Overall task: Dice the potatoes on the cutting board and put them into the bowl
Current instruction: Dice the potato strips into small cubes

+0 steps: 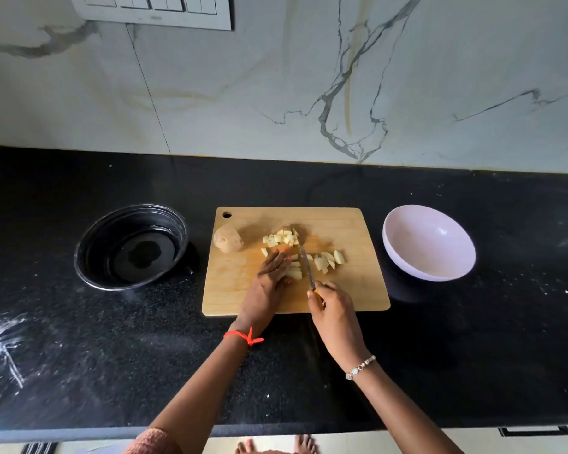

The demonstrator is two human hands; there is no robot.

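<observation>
Potato strips point(295, 272) lie mid cutting board point(341, 224), pinned under the left hand point(271, 276). Its fingers are laid fairly straight & flat on top, pressing, not wrapped round. Right hand point(332, 309) is closed round the yellow handle of the knife point(307, 268); the blade points far, edge just right of the strips & touching or nearly so.

Handling, my read: raw potato is firm & stiff, light per piece, and the cut faces are wet so prob. slippery. Strips may slide or roll under the blade, so press from above w/ fingertips back from the edge. Dice are too small to pinch one by one; better to scoop w/ hand + blade flat, or tip the board over the bowl point(404, 224).

Counts:
- 1 board, 1 knife
- 1 pale bowl, right of board, nothing in it
- 1 dark pan point(132, 247), left of board on the desk point(79, 355)
- 1 uncut potato point(228, 238), skin on, far-left of board
- 1 diced pile point(282, 238), far-centre; roughly a dozen cubes, can't count exactly
- wedges point(328, 259) right of blade, approx. 5–6
- strips under the hand: partly hidden, no. unclear
</observation>
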